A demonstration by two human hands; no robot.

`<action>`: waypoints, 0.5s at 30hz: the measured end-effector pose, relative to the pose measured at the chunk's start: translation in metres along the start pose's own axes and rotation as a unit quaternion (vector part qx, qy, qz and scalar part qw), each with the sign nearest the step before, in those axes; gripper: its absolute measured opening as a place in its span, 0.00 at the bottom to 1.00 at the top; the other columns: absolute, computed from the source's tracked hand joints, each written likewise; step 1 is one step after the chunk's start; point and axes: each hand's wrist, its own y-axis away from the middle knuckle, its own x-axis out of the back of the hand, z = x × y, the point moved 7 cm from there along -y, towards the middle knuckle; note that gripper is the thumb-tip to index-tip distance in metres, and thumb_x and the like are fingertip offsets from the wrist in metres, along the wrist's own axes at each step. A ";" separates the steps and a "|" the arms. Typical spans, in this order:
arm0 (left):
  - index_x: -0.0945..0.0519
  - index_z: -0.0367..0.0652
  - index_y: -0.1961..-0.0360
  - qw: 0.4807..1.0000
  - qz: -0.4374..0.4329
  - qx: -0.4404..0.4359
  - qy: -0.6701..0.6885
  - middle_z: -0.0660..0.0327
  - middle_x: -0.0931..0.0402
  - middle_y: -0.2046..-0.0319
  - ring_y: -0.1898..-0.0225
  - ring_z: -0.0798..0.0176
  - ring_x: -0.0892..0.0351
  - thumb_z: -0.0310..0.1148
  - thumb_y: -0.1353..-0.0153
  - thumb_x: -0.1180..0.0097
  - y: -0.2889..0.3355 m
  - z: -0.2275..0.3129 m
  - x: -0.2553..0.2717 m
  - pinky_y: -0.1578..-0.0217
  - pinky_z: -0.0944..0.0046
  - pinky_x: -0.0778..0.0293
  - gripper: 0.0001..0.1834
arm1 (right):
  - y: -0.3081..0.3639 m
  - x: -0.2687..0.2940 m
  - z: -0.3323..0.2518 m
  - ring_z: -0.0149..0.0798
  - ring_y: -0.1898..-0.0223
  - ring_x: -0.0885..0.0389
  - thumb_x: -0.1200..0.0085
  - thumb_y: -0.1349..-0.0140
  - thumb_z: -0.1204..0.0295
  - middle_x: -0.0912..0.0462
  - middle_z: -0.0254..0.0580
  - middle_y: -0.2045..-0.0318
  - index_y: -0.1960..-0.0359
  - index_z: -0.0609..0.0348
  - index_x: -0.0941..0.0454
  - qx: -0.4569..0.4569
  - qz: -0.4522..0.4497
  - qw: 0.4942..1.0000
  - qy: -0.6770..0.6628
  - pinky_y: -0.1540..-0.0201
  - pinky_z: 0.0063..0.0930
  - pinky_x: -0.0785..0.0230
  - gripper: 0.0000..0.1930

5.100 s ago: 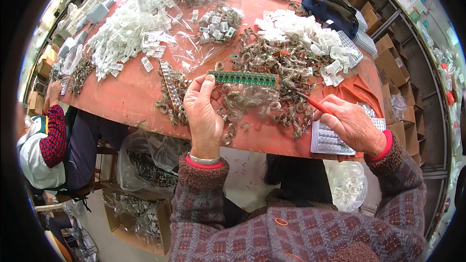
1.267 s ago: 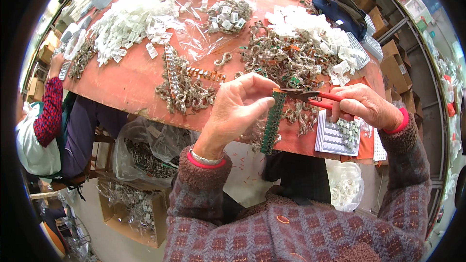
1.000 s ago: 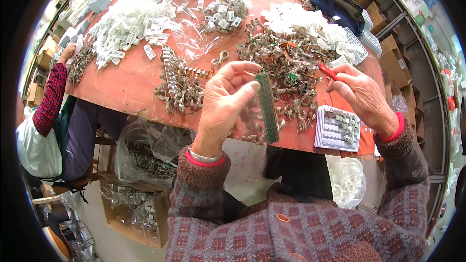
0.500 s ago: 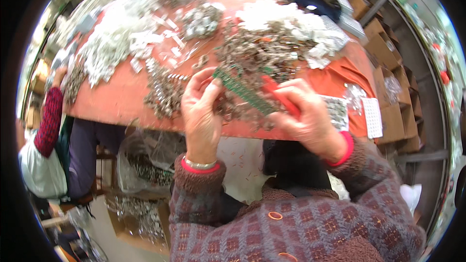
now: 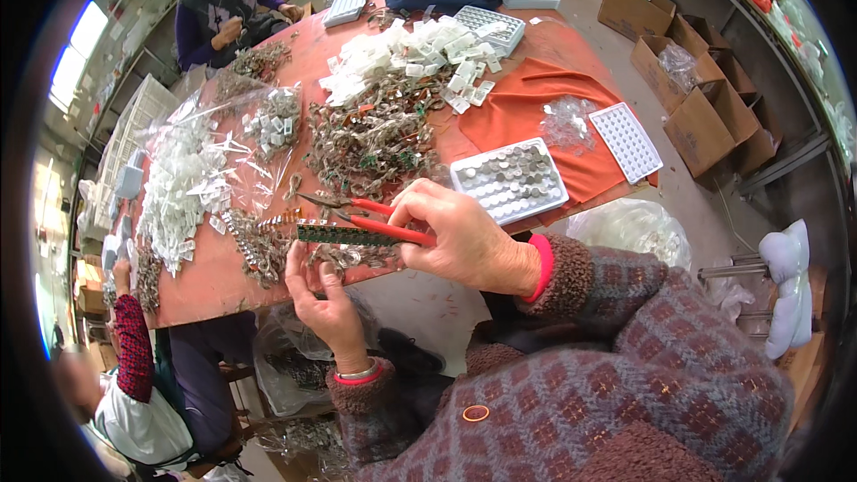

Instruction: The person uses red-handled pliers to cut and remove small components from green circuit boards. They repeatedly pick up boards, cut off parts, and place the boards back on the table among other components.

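My right hand [image 5: 460, 236] is closed around pliers [image 5: 375, 207] with red handles and dark, thin jaws. The jaws are spread and point left. A narrow green circuit board strip [image 5: 344, 233] lies level under the pliers, its right end running in at my right fingers. Just below its left end is my left hand [image 5: 328, 303], thumb and fingers apart; the index fingertip is at or very near the strip's end. Beyond the hands lies a heap of tangled brownish wires with small parts [image 5: 370, 138]. Smaller wire bundles [image 5: 254, 245] lie to the left.
A white tray of round metal pieces [image 5: 509, 180] stands right of my hands, near an orange cloth [image 5: 518, 107] and an empty white tray [image 5: 625, 143]. White plastic pieces [image 5: 183, 187] are heaped left. One person [image 5: 219, 13] sits across, another [image 5: 134, 384] at left. Cardboard boxes [image 5: 714, 116] stand right.
The view has swung, showing more of the table's far side. The strip has gone from slanted to level. My left fingers, earlier on its left end, have loosened and dropped below it.
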 end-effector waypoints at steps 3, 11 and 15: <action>0.32 0.30 0.38 0.986 -0.082 -0.024 -0.140 0.42 0.31 0.41 0.37 0.45 0.33 0.23 0.39 0.48 0.010 -0.017 -0.016 0.36 0.52 0.39 0.27 | 0.006 0.009 -0.002 0.47 0.66 0.20 0.38 0.50 0.76 0.24 0.47 0.65 0.66 0.62 0.25 0.017 0.020 0.999 -0.018 0.63 0.35 0.25 0.10; 0.21 0.31 0.57 0.982 -0.082 -0.048 -0.163 0.45 0.23 0.51 0.43 0.41 0.28 0.25 0.44 0.45 -0.009 -0.030 -0.038 0.40 0.50 0.34 0.13 | 0.013 0.029 -0.004 0.45 0.67 0.22 0.38 0.51 0.77 0.25 0.46 0.68 0.65 0.63 0.24 0.009 0.032 0.998 -0.053 0.64 0.34 0.28 0.11; 0.21 0.32 0.60 0.993 -0.103 -0.051 -0.028 0.45 0.22 0.56 0.52 0.42 0.23 0.26 0.45 0.46 -0.029 -0.032 -0.053 0.49 0.51 0.29 0.12 | 0.016 0.037 0.006 0.43 0.67 0.24 0.39 0.50 0.77 0.26 0.45 0.69 0.63 0.64 0.24 -0.017 0.034 0.998 -0.051 0.63 0.33 0.29 0.12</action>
